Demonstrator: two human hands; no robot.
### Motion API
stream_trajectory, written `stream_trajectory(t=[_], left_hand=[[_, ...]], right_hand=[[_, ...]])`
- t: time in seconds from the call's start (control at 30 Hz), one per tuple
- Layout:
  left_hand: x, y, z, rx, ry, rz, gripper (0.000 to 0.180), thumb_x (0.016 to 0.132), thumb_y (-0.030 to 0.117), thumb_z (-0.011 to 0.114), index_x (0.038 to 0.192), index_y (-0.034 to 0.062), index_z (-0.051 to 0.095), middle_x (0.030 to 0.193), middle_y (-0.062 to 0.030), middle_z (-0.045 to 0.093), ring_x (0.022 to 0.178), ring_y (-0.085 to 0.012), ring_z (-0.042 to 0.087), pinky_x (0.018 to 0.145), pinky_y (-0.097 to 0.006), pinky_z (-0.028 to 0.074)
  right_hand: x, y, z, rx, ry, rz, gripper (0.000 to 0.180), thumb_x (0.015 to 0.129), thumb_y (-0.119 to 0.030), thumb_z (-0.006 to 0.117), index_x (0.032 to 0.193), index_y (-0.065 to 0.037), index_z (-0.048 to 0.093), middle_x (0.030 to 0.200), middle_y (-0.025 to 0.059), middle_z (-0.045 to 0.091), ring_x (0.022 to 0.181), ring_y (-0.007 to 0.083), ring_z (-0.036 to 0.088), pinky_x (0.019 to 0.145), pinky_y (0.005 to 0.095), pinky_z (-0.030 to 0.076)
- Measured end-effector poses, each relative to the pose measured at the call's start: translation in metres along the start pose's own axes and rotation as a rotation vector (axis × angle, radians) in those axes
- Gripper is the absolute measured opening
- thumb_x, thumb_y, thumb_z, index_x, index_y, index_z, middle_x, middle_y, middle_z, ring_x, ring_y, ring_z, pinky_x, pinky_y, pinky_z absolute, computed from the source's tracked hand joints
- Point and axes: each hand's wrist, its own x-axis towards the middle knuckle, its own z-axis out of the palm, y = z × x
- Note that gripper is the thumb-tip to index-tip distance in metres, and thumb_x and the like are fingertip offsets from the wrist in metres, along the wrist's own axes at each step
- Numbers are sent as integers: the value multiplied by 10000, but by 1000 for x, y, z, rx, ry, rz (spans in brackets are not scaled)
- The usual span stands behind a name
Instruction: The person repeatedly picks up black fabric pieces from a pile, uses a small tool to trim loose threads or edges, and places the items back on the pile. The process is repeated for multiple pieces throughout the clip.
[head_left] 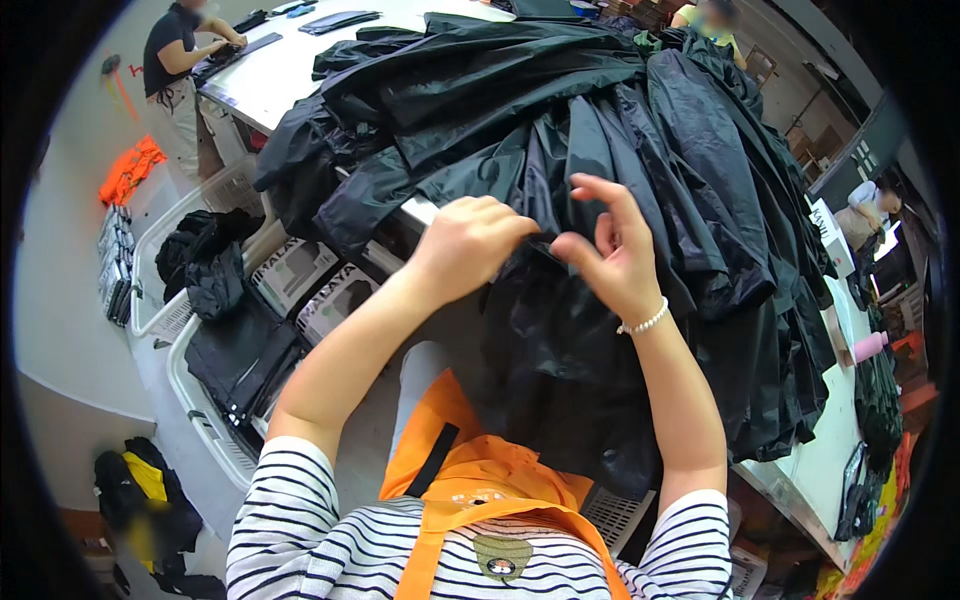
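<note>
A large heap of shiny black waterproof garments (pixel 500 130), with sleeves showing, covers the table in front of me. My left hand (pixel 472 245) is closed, its fingertips pinching the edge of a black garment (pixel 570 350) that hangs down toward my lap. Just to the right, my right hand (pixel 618 252) is raised over the same garment, thumb and fingers apart, with nothing visible in it. A bead bracelet circles the right wrist. I wear an orange apron (pixel 470 465) over a striped top.
On the left stand white plastic baskets (pixel 180 375) with folded black garments and printed packages (pixel 295 270). Part of the white table (pixel 260 85) shows at the far left, near a standing person (pixel 175 80). A pink bottle (pixel 868 347) lies on the right table; other people are farther back.
</note>
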Motion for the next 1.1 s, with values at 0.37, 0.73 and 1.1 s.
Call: stream_trajectory(t=[0.37,0.73,1.1], left_hand=[[3,-4,25,-111,78,-249,295,734,40,727,1018,20,647,987,-125,662,951,-261,634,862,-317,476],[14,-12,10,-130,193,-318,569,698,36,751,1237,74,571,1215,-136,573,1146,-268,547,1001,-351,418],[46,-31,41,-968,-255,-688,187,871,190,695,954,22,703,733,52,600,660,-32,498,641,-189,397]], right_hand=[[-27,30,-34,-12,124,277,100,891,-73,637,875,26,631,690,-39,564,603,20,440,555,196,384],[-20,33,-39,354,169,527,92,925,-152,621,899,-66,641,652,-100,499,504,-15,365,458,163,274],[-13,33,-43,395,125,550,102,913,-156,647,914,-55,649,657,-99,507,480,-19,353,436,169,248]])
